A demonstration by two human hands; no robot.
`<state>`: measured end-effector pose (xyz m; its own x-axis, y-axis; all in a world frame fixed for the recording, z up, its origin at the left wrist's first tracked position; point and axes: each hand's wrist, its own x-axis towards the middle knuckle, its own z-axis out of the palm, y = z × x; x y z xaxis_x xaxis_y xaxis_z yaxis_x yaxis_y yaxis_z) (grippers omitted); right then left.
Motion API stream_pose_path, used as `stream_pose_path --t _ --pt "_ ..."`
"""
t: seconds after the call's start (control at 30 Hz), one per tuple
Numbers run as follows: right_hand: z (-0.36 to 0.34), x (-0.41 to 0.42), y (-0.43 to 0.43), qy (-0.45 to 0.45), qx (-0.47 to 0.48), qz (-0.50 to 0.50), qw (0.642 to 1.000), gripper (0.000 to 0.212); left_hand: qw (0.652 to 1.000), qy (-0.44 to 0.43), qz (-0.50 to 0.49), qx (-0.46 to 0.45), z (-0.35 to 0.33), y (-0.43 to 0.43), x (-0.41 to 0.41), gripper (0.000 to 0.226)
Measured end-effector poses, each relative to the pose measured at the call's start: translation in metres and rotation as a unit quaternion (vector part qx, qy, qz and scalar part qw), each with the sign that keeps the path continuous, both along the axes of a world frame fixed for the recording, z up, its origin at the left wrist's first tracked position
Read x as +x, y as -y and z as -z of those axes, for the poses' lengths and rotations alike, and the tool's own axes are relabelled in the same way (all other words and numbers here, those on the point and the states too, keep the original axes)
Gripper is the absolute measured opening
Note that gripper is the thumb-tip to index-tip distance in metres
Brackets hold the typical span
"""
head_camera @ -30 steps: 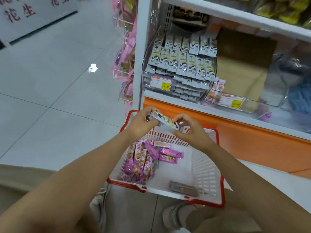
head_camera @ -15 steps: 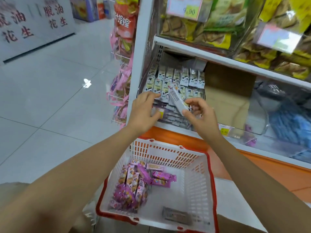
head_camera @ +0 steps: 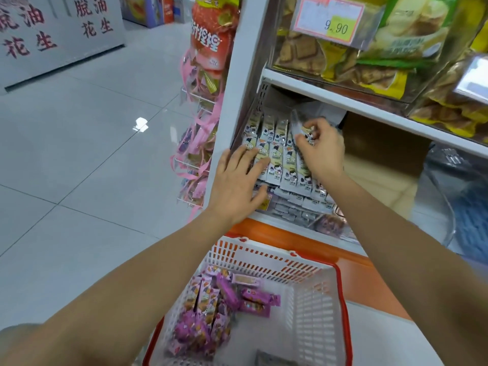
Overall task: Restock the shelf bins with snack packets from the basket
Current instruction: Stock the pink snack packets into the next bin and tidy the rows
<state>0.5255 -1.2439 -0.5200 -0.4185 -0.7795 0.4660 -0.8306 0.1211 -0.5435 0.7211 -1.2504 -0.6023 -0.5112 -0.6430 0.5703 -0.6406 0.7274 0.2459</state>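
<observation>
Head view. Right hand (head_camera: 320, 151) pinches one grey-white snack packet (head_camera: 297, 125) over the back rows of the shelf bin (head_camera: 290, 210). Left hand (head_camera: 237, 186) lies flat on the front rows, fingers straight. Best to slide the packet in line with its row while the left steadies the neighbours. Upper shelf (head_camera: 343, 101) crowds the reach. Basket (head_camera: 340, 299) below holds pink packets (head_camera: 208, 307).

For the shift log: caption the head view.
Right hand pinches a white snack packet over the shelf bin; left hand rests on its rows.
</observation>
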Motion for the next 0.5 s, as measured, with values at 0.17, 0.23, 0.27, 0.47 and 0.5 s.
stream_pose_path --t 0.17,0.23,0.27,0.47,0.5 --pt "0.008 -0.003 0.029 -0.048 0.035 0.020 0.998 0.033 1.000 -0.009 -0.009 -0.018 0.006 0.004 -0.002 0.052" --pt "0.012 -0.001 0.033 -0.063 0.050 0.033 0.996 0.031 1.000 -0.003 -0.012 -0.020 0.008 0.006 -0.001 0.053" --pt "0.014 -0.001 0.034 -0.069 0.056 0.038 0.995 0.031 1.000 0.000 -0.013 -0.020 0.009 0.006 -0.001 0.054" --pt "0.009 -0.001 0.031 -0.062 0.082 0.040 0.994 0.043 1.000 0.020 -0.014 -0.016 0.008 0.005 0.000 0.057" --pt "0.007 -0.001 0.028 -0.052 0.090 0.035 0.994 0.044 1.000 0.023 -0.012 -0.013 0.008 0.004 0.001 0.058"
